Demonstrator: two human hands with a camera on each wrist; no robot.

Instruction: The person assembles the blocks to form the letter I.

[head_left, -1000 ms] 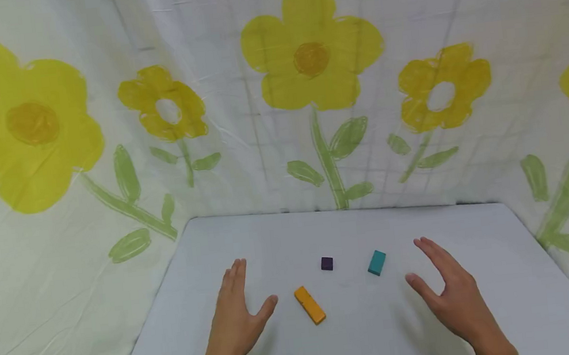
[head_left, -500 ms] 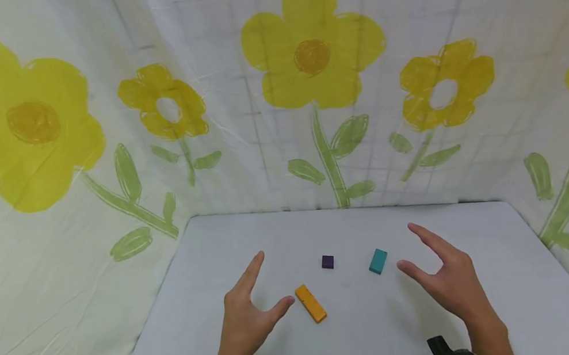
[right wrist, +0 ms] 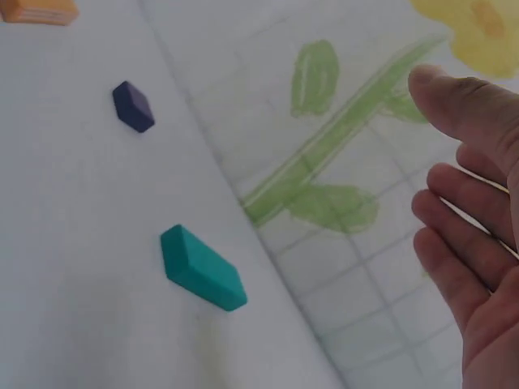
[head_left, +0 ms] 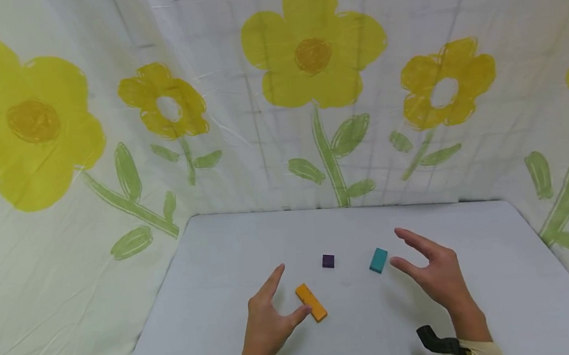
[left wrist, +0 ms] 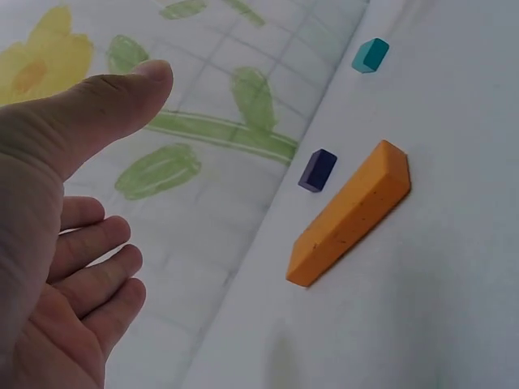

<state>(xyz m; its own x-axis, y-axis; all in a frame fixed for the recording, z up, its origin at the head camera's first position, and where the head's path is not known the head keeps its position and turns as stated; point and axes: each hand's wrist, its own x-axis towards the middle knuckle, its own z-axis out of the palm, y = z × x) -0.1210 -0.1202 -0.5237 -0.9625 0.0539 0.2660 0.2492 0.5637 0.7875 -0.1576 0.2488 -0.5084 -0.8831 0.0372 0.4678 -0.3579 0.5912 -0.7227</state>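
Observation:
An orange block (head_left: 311, 302), long and rectangular, lies on the white table. Over its left side hovers my left hand (head_left: 269, 324), thumb and fingers spread apart, holding nothing. In the left wrist view a gap shows between that hand and the orange block (left wrist: 350, 212). A shorter teal block (head_left: 379, 260) lies to the right, just left of my right hand (head_left: 437, 275). The right hand's thumb and fingers are parted with nothing between them; in the right wrist view the teal block (right wrist: 203, 269) is apart from it. Between and behind these blocks sits a small dark purple block (head_left: 328, 261).
The white table (head_left: 249, 233) has rounded far corners. Behind it and at both sides hangs a pale curtain (head_left: 242, 170) printed with yellow flowers. A black camera mount (head_left: 439, 343) sits on the right wrist, and part of another shows at the left wrist.
My left hand has moved rightward until its thumb overlaps the orange block in the head view. My right hand has shifted left towards the teal block. The blocks stay put.

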